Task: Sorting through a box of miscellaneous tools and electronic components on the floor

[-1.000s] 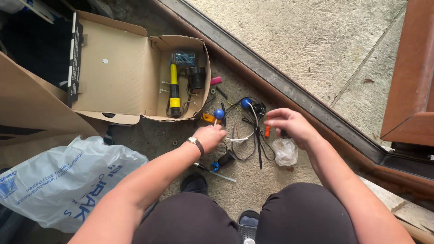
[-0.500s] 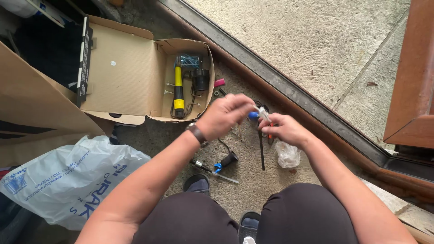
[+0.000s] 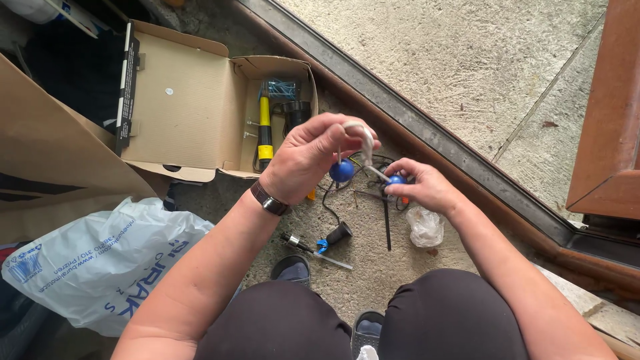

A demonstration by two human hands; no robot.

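Head view: left hand (image 3: 308, 157) lifts blue ball (image 3: 342, 171); right hand (image 3: 425, 188) pinches another.

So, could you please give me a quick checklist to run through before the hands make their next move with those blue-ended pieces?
1. Left hand has a firm pinch on the piece with the blue ball and the pale curved part: ok.
2. Right hand has a grip on the second blue end: ok.
3. The two pieces already joined: cannot tell, fingers hide the meeting point.
4. Black cables on the floor free of the hands: cannot tell.
5. Small tool with the blue clip lying away from both hands: ok.
6. Open cardboard box with the yellow-handled tool close by: ok.
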